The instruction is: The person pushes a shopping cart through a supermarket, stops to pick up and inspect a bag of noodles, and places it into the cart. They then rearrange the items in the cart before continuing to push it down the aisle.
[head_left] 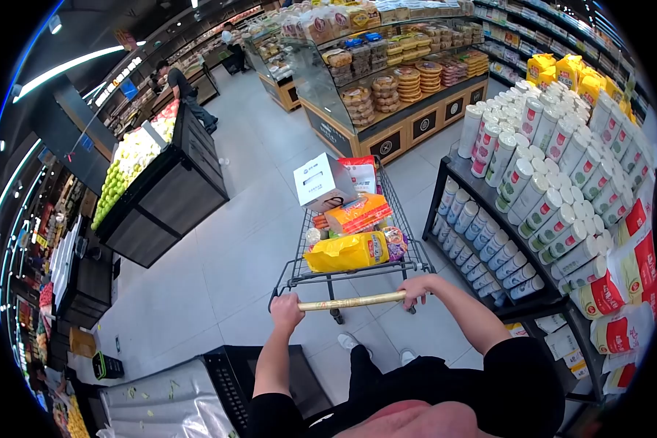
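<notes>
Both my hands grip the pale yellow handle (350, 301) of a metal shopping cart (288, 276). My left hand (287, 311) is closed round its left end, and my right hand (418, 289) wraps its right end. Inside the cart, a yellow bag (343, 252) lies nearest to me. Behind it are an orange package (359, 214) and a white box (323, 182) tilted on top. A red and white bag (361, 175) sits at the far end. A purple package (396, 243) is at the right side, partly hidden.
On the right stands a shelf (445, 169) stacked with white canisters (536, 193). Ahead is a bakery display (387, 120) with packaged goods. A fruit stand (168, 208) is at the left, with a person (186, 95) beside it. A dark-edged bin (219, 387) stands close at lower left.
</notes>
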`<state>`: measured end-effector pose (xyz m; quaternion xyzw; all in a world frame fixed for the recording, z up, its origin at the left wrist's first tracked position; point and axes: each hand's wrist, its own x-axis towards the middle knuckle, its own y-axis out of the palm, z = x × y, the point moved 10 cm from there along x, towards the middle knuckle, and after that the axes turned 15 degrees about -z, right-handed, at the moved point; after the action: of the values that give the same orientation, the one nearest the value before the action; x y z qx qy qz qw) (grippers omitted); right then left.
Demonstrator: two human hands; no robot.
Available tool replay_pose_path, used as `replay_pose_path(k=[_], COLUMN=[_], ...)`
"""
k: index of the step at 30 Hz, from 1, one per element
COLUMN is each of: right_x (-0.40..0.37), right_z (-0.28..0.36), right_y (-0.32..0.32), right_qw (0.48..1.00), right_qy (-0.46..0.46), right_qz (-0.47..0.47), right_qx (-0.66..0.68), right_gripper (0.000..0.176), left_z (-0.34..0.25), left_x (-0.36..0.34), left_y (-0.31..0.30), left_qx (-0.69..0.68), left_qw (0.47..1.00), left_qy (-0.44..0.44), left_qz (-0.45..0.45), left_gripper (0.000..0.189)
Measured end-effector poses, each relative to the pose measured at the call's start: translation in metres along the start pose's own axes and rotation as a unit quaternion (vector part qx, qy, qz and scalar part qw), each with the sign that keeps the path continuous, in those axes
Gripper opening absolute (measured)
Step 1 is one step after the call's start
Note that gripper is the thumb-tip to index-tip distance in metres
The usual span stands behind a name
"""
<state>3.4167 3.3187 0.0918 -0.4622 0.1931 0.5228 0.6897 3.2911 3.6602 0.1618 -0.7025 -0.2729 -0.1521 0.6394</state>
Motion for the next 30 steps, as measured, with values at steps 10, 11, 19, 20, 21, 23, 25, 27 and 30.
replay_pose_path(k=[10,11,19,20,21,23,25,27,30], right_x=[0.06,0.062,0.062,0.068,0.071,0.081,0.09,0.102,0.116], right_z=[0.031,0.036,0.073,0.072,0.073,0.073,0.079,0.077,0.083], right_y=[-0.045,-0.055,-0.091,-0.095,-0.099,-0.104,-0.107,-0.113,-0.127], right_qw=[0.985,0.971,0.94,0.938,0.936,0.938,0.934,0.935,0.935], right_qy=[-0.034,-0.072,0.021,0.027,0.033,0.042,0.043,0.046,0.037], right_qz=[-0.143,-0.192,-0.301,-0.305,-0.309,-0.309,-0.319,-0.324,-0.333], right_qx=[-0.095,-0.124,-0.159,-0.164,-0.167,-0.151,-0.156,-0.139,-0.119], right_gripper=[0.045,0.046,0.043,0.042,0.042,0.042,0.041,0.039,0.039], left_z=[0.056,0.058,0.08,0.083,0.085,0.09,0.095,0.102,0.102], left_x=[0.084,0.093,0.154,0.162,0.17,0.184,0.195,0.212,0.236], left_y=[0.056,0.065,0.104,0.111,0.117,0.129,0.138,0.15,0.17], left_qx=[-0.078,-0.081,-0.117,-0.119,-0.12,-0.124,-0.132,-0.123,-0.12], left_qw=[0.994,0.993,0.982,0.981,0.981,0.98,0.979,0.98,0.977], left_qy=[0.042,0.048,0.108,0.11,0.113,0.124,0.127,0.121,0.145], left_qz=[-0.064,-0.071,-0.105,-0.104,-0.101,-0.097,-0.089,-0.097,-0.099], left_gripper=[0.017,0.017,0.018,0.018,0.018,0.017,0.017,0.016,0.015])
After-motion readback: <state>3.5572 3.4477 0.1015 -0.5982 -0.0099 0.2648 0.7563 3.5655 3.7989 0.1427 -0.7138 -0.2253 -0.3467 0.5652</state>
